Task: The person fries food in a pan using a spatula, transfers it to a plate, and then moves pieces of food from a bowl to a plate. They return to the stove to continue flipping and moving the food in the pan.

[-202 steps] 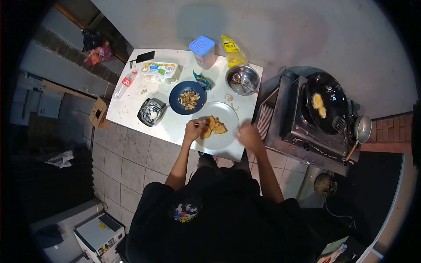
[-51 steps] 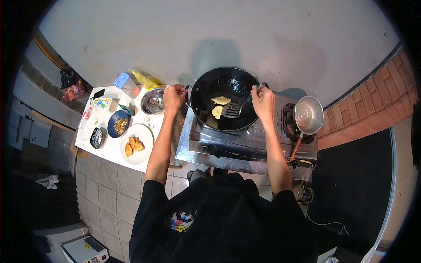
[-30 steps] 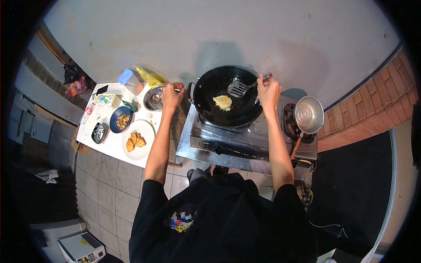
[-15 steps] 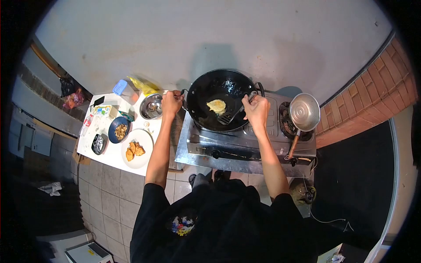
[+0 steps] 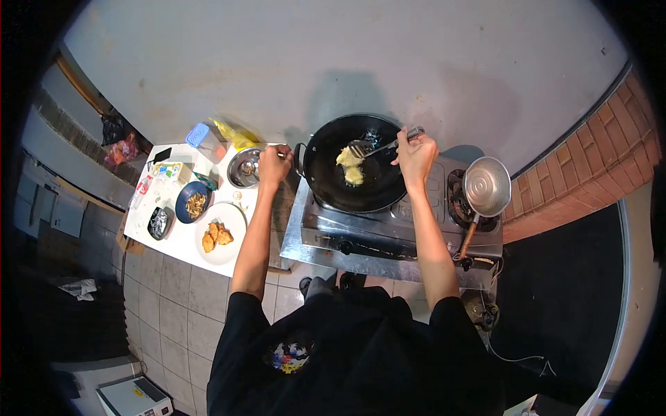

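My right hand [image 5: 417,158] grips the handle of a slotted spatula [image 5: 386,146] over the black wok [image 5: 326,197]. The spatula's head touches a pale yellow fried piece [image 5: 354,175], which looks folded or split, its upper part against the slots. My left hand [image 5: 275,166] is closed, between the wok's left handle [image 5: 300,159] and a steel bowl [image 5: 236,182]. It is apart from the wok handle; what its fingers hold, if anything, is hidden. Left of that forearm, a white plate [image 5: 236,249] carries browned fried pieces [image 5: 217,237].
The wok stands on a steel gas stove [image 5: 326,237]. A small wooden-handled pan [image 5: 487,186] sits on the right burner. On the white table are a blue bowl of food [image 5: 182,211], a black dish [image 5: 159,223], a blue-lidded container [image 5: 206,141] and a yellow bag [image 5: 232,133].
The spatula has swung up and over, and the fried piece has changed from flat to folded or split. My left hand has come off the wok handle.
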`<action>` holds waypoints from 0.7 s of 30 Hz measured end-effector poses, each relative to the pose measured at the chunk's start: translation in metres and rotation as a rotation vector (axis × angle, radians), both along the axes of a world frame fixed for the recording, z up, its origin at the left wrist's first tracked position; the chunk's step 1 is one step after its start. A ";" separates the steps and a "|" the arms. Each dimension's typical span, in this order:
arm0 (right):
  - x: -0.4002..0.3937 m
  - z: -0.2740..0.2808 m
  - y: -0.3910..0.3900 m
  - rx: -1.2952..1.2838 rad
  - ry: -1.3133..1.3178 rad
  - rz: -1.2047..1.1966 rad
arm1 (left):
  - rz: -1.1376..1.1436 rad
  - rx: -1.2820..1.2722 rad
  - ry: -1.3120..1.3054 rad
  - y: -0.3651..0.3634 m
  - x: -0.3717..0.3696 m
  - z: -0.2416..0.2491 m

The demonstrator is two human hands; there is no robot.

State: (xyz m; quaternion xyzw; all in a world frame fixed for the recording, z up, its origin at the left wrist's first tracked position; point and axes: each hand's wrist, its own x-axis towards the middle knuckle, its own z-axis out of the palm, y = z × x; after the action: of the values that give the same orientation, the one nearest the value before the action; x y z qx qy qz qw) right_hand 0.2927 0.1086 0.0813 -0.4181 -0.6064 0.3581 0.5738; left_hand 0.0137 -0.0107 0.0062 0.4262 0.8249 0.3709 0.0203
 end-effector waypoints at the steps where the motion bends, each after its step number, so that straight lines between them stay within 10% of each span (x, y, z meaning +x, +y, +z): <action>1: 0.001 -0.001 0.000 -0.001 -0.001 0.001 | 0.000 0.002 0.000 0.001 -0.002 -0.002; 21: 0.005 -0.044 -0.014 -0.039 -0.217 0.027 | 0.029 -0.055 0.004 0.015 0.011 0.000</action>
State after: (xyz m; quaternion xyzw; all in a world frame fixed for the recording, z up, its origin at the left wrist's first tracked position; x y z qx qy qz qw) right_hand 0.2978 0.0949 0.0376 -0.4575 -0.6633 0.3301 0.4917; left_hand 0.0252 0.0044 0.0065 0.4142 0.8409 0.3474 0.0250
